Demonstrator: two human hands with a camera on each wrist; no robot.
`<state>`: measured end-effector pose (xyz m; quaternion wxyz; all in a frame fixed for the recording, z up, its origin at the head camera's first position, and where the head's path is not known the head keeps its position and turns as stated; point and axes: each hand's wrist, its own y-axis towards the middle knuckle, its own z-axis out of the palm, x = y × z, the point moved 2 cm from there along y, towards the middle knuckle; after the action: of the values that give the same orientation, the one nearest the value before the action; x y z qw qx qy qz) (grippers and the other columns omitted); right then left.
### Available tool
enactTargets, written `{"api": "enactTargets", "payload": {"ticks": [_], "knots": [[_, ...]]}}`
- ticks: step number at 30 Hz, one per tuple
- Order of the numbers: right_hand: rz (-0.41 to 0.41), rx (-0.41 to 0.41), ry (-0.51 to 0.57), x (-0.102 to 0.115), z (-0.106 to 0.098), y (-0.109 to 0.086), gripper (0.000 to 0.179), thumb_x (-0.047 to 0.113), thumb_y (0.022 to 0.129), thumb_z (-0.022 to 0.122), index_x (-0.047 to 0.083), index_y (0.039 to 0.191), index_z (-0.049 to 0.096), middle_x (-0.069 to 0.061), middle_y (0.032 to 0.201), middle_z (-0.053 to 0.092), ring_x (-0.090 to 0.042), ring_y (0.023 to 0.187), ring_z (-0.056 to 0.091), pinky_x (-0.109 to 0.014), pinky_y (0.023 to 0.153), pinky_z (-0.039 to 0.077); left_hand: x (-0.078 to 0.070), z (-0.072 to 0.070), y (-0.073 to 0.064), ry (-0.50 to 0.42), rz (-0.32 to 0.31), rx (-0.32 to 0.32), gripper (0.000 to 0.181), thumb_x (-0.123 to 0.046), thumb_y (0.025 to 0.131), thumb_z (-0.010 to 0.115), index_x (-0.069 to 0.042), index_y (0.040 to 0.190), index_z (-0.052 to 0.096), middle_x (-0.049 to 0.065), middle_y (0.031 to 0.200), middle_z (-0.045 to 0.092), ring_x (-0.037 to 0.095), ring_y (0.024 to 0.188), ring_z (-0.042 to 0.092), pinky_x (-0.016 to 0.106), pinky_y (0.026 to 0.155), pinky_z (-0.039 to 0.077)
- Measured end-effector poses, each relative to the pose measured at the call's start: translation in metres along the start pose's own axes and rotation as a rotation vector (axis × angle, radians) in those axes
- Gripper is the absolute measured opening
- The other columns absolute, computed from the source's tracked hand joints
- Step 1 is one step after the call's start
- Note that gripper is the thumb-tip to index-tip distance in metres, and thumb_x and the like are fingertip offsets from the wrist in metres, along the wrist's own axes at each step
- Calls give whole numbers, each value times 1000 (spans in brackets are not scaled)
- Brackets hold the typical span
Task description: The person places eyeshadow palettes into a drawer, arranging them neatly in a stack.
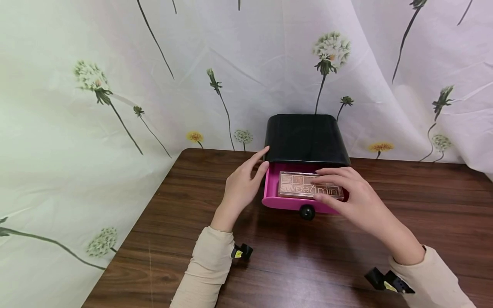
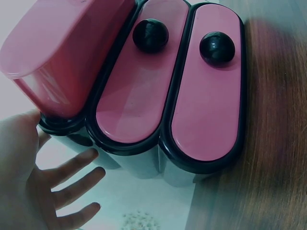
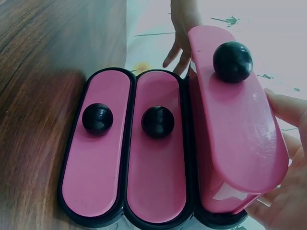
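A black drawer unit stands toward the back of the table, its pink top drawer pulled out. An eyeshadow palette with a clear lettered lid lies at the drawer's opening, tilted slightly. My right hand pinches the palette's right part, thumb at the near edge and fingers over the far edge. At the drawer's left side, my left hand rests its fingertips near the unit's front corner, fingers spread. In the right wrist view, the raised drawer front hides the palette.
Two lower pink drawers, the middle one and the bottom one, are closed, each with a round black knob. The dark wooden table reaches back to a white cloth printed with dandelions.
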<state>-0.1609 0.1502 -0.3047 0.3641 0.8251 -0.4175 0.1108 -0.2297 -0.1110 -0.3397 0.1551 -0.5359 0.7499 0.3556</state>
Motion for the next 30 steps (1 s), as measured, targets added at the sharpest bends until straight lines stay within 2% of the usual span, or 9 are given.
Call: {"api": "enactTargets", "payload": {"ticks": [5,8,12,17,21,24,27,30], "knots": [[17,2,4,0,1,-1,31,18,88,77,18,119,73,-3,130,62,-22,123,50,-46,100,37,1,0,0,-1,-2,2,52,-61,101,34,-45,150,40,0,132,62,17,114,60,48,88,48],[5,-26,-8,1,2,-2,30,17,88,77,18,117,73,-2,131,61,-20,124,50,-36,104,36,1,0,0,-3,-2,1,52,-62,101,34,-45,150,40,0,131,62,17,114,60,48,88,48],[-59,-133,-14,5,5,-5,33,8,83,79,13,115,74,-3,130,62,-21,122,51,-20,104,31,2,1,0,-6,2,-1,52,-62,101,34,-44,150,40,1,131,62,18,114,60,49,89,48],[-131,-313,25,13,10,-13,38,-1,77,80,6,114,73,-7,121,66,-23,114,55,-19,101,35,1,1,1,-8,6,2,52,-61,101,34,-44,150,40,1,132,62,18,115,60,49,89,48],[-200,-451,75,22,16,-20,26,19,90,73,1,109,73,-11,111,69,-21,107,59,-21,98,40,1,0,1,-6,7,4,52,-61,101,34,-44,150,39,1,132,62,17,115,60,49,89,48],[-265,-534,90,31,19,-23,39,35,97,65,-4,102,74,-16,102,69,-18,102,62,-21,96,42,0,0,1,-5,6,3,52,-62,101,34,-44,150,40,1,132,62,17,115,60,49,89,48],[-308,-562,107,39,22,-28,43,35,97,65,-6,98,72,-18,95,69,-14,93,63,-18,89,46,0,0,0,-6,4,4,52,-61,101,35,-44,150,40,1,132,62,17,114,60,48,89,48],[-319,-539,114,43,24,-33,42,35,97,65,-7,98,71,-16,91,68,-11,81,61,-14,79,48,0,0,0,-7,2,4,51,-60,102,35,-44,150,40,1,131,62,17,114,60,48,89,48]]}}
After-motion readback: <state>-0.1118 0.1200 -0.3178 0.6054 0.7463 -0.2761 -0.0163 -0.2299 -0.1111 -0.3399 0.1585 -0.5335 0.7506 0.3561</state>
